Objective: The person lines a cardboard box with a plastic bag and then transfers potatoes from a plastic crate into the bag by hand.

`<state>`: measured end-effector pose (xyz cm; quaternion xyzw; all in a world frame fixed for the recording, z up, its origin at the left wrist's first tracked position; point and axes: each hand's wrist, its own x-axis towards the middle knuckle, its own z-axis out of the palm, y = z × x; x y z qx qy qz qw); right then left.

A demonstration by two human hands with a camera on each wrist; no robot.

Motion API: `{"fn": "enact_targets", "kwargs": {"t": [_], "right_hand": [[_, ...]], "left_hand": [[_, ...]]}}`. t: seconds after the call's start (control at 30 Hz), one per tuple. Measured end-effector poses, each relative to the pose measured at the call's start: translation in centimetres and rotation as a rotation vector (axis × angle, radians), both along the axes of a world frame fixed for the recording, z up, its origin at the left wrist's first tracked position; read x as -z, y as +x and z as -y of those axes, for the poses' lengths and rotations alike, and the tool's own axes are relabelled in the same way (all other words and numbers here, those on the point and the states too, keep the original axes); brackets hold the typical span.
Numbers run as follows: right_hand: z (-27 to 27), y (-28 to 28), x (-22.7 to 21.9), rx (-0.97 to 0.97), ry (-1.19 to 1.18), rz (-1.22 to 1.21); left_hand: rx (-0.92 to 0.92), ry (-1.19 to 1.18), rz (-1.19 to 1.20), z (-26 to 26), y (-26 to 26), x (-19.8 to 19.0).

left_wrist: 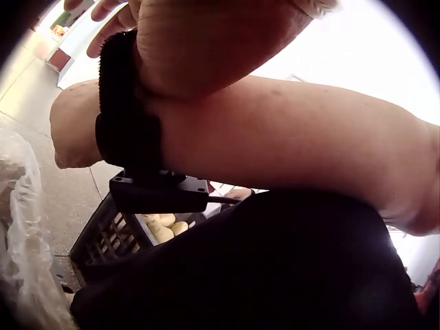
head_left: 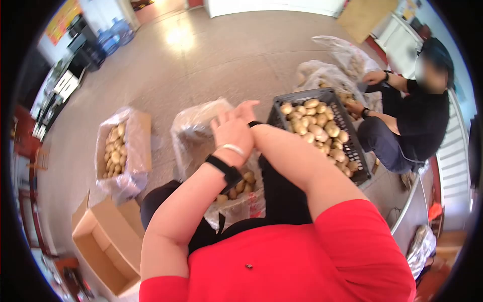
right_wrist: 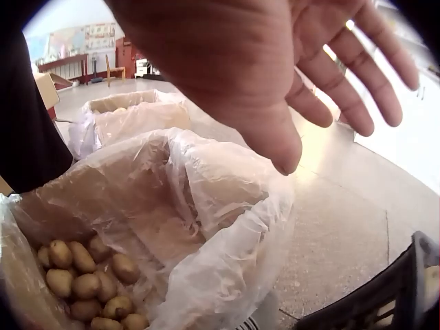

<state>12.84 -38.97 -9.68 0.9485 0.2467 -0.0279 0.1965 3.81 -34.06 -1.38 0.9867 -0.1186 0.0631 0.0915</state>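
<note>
In the head view my forearms cross over a plastic-lined box (head_left: 193,146). My left hand (head_left: 232,132) lies over the right wrist, near its black strap (left_wrist: 127,117), and its fingers are extended. The left wrist view shows the left palm against the right forearm. My right hand (right_wrist: 275,75) has its fingers straight and spread, with nothing in it. Below it, several potatoes (right_wrist: 86,285) lie in one end of the lined box. Part of the right hand is hidden behind the left in the head view.
A black crate (head_left: 365,156) heaped with potatoes stands to the right. Another lined box (head_left: 138,146) of potatoes and a cardboard box (head_left: 103,241) are at the left. At the right a person (head_left: 420,116) crouches by plastic bags (head_left: 322,70) of potatoes.
</note>
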Motion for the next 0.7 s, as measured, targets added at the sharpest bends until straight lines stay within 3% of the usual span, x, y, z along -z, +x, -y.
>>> {"fn": "enact_targets", "kwargs": {"t": [0.03,0.1,0.2,0.3,0.37,0.4,0.53,0.63,0.7], "right_hand": [[-0.6,-1.4,0.6,0.039,-0.011,0.016],[-0.9,-0.2,0.6,0.107,-0.033,0.035],[0.6,1.6,0.1,0.170,-0.056,0.069],[1.1,1.8,0.1,0.191,-0.061,0.069],[2.6,1.1,0.3,0.207,-0.069,0.066],[3.0,1.0,-0.2,0.219,-0.011,0.106],[3.0,0.7,-2.3,0.214,-0.006,0.087],[2.5,-0.4,-4.3,0.175,0.175,-0.014],[2.6,0.1,-3.3,0.113,0.201,0.012]], "left_hand": [[0.010,-0.004,-0.020,-0.1,0.1,0.1],[0.022,-0.007,0.036,-0.2,-0.1,0.5],[0.018,-0.123,-0.070,-0.2,0.1,-0.4],[0.163,-0.296,-0.118,-1.9,1.3,1.5],[0.308,-0.785,-0.364,-2.6,2.2,2.0],[0.321,-0.937,-0.344,-2.4,2.2,2.3],[0.339,-0.879,-0.119,-2.0,1.8,2.5],[0.407,-0.905,0.050,-1.6,1.8,3.1],[0.427,-0.939,-0.032,-1.7,1.7,2.4]]}}
